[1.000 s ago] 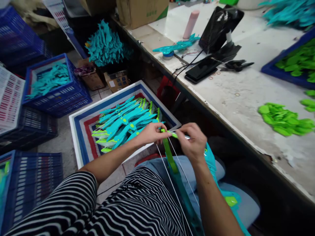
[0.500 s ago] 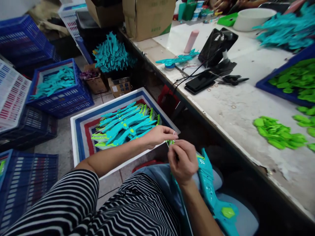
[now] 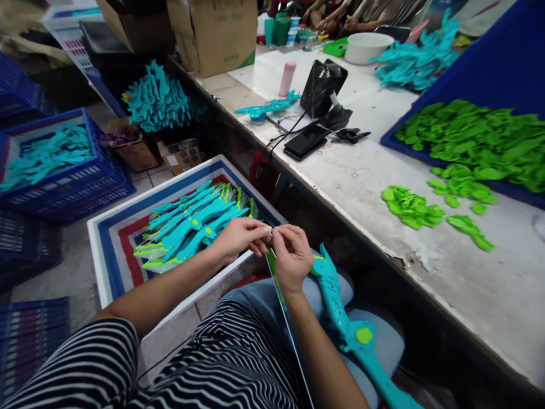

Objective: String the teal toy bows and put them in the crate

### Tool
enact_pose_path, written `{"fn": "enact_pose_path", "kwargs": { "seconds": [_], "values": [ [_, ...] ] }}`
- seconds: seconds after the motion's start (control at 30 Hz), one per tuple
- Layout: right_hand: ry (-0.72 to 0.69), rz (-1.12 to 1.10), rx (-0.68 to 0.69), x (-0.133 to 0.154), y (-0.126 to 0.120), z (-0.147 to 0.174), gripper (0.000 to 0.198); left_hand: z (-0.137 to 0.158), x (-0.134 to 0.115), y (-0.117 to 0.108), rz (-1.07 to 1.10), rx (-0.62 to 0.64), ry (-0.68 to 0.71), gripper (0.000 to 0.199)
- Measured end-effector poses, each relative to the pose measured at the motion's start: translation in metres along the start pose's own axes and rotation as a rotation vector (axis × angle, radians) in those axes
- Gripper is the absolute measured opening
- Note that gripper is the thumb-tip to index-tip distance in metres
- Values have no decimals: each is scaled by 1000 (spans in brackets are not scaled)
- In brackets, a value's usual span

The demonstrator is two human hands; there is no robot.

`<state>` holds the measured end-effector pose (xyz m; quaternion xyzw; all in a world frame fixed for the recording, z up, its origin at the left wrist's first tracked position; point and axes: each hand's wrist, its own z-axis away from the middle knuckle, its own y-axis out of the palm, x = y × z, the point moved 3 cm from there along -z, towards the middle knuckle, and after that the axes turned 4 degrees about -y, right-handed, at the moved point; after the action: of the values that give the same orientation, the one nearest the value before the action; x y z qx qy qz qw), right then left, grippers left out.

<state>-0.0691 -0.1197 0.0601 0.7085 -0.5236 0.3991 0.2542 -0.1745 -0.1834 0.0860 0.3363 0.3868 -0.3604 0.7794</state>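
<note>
A turquoise toy bow with a lime-green badge lies across my lap, its far end beside my right wrist. A thin white string runs from my fingertips down along my right forearm. My left hand pinches the string's end with thumb and forefinger. Against it, my right hand is closed on the same string, fingertips touching the left ones. Part of a green tip shows just below the fingers; the knot or loop itself is too small to make out.
Left of my knees a white-rimmed crate holds several strung toy bows. To the right, the worktable carries green pieces, a blue bin, a phone and a black stand. Blue crates stand at left; other people sit far off.
My view has swung to the right. My hands have come closer together, fingertips meeting on the string, and my right hand has turned more upright.
</note>
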Motion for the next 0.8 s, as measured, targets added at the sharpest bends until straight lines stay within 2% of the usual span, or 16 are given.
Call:
{"fn": "enact_pose_path", "kwargs": {
  "seconds": [0.13,0.23,0.3,0.4,0.53,0.67,0.8],
  "values": [
    [-69,24,123,1,-2,-6,12,-2,-3,-2,-22,57,-18,16],
    [-118,60,241,3,-5,-8,21,-3,-3,1,-9,14,-35,14],
    [-130,85,261,5,-7,-9,24,-3,-3,5,19,-36,-44,15],
    [-200,151,235,10,-11,-12,18,-4,-4,10,45,-82,-51,17],
    [-301,224,291,11,-14,-18,12,-6,-6,11,45,-67,-67,17],
    [-281,234,387,10,-16,-24,12,-6,-6,8,-90,4,-20,9],
    [-168,151,371,8,-19,-23,12,-5,-3,5,-266,22,90,3]
  ]
}}
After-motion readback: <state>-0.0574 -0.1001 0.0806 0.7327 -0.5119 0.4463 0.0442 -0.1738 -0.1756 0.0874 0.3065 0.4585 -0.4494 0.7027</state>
